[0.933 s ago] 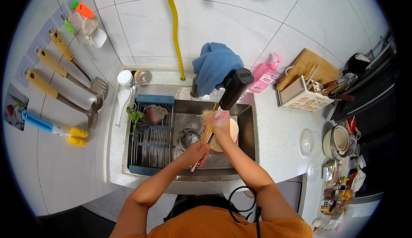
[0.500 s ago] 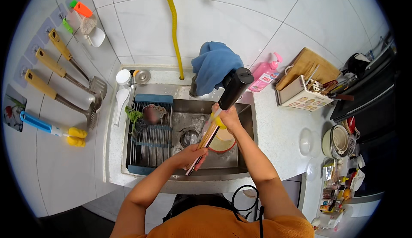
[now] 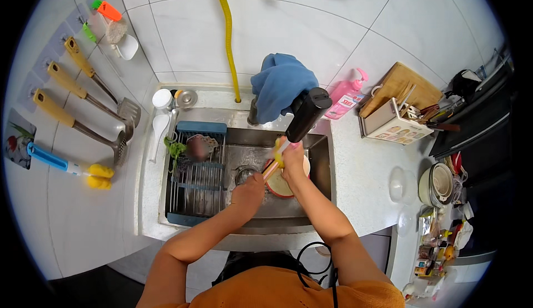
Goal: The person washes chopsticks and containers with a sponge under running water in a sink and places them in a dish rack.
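Over the sink [image 3: 252,207], my left hand [image 3: 248,192] is closed around one end of a bundle of chopsticks [image 3: 270,171]. My right hand [image 3: 293,159] grips a yellow sponge [image 3: 278,156] against their upper part, just below the black faucet [image 3: 307,116]. A stream of water [image 3: 283,145] runs from the faucet onto the sponge and chopsticks. Beneath my right hand, a pale bowl [image 3: 282,188] with a red rim lies in the basin, partly covered by the hand and forearm.
A wire drain rack [image 3: 197,189] fills the sink's left side, holding green leaves [image 3: 175,149] and a reddish-brown lump [image 3: 197,148]. A blue cloth [image 3: 280,86] hangs over the faucet. Right of it stand a pink pump bottle [image 3: 345,98] and a chopstick holder [image 3: 395,124].
My left hand has turned over, its back now upward, and the chopsticks' lower ends no longer show past it. My right hand and the sponge have moved slightly down along the bundle.
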Available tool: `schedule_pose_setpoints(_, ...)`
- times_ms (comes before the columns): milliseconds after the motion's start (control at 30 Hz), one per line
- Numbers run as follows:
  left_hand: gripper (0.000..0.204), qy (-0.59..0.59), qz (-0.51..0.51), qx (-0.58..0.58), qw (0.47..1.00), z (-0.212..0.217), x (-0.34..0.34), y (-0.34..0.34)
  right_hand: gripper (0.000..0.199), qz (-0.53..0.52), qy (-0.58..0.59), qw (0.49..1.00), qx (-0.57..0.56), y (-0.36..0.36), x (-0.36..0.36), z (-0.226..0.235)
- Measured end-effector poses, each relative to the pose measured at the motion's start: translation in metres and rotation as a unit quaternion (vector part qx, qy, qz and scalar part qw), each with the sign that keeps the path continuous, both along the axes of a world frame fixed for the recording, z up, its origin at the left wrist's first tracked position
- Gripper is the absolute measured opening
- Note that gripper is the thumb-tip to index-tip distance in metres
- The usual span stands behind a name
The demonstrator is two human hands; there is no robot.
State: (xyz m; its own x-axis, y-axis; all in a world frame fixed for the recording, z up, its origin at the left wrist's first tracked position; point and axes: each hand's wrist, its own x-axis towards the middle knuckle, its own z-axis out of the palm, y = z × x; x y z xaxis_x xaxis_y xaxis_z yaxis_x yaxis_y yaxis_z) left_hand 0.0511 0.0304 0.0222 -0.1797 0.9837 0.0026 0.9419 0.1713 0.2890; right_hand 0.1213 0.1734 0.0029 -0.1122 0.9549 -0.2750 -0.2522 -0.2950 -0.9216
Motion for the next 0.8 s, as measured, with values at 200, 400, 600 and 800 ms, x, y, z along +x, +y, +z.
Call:
schedule_pose_setpoints(200,0.027,-0.208,-0.047,-0.002,0.977,0.015,-0.009,-0.002,0.010,-0.026,0.091,0.995,-0.044,0.008,0.002,0.007)
schedule_pose_setpoints(400,0.025,-0.826,-0.005,-0.252,0.505,0.004,-0.028,0.001,0.013,0.029,0.171,0.984,-0.032,0.010,0.007,0.011)
schedule_pose_setpoints(600,0.024,-0.796,0.030,-0.257,0.547,0.010,-0.024,0.000,0.020,0.032,0.160,0.987,0.000,0.012,0.008,0.002)
schedule_pose_setpoints(800,0.024,-0.471,-0.010,-0.071,0.879,-0.003,-0.011,0.005,0.055,0.042,0.010,0.997,0.061,-0.022,-0.004,0.023)
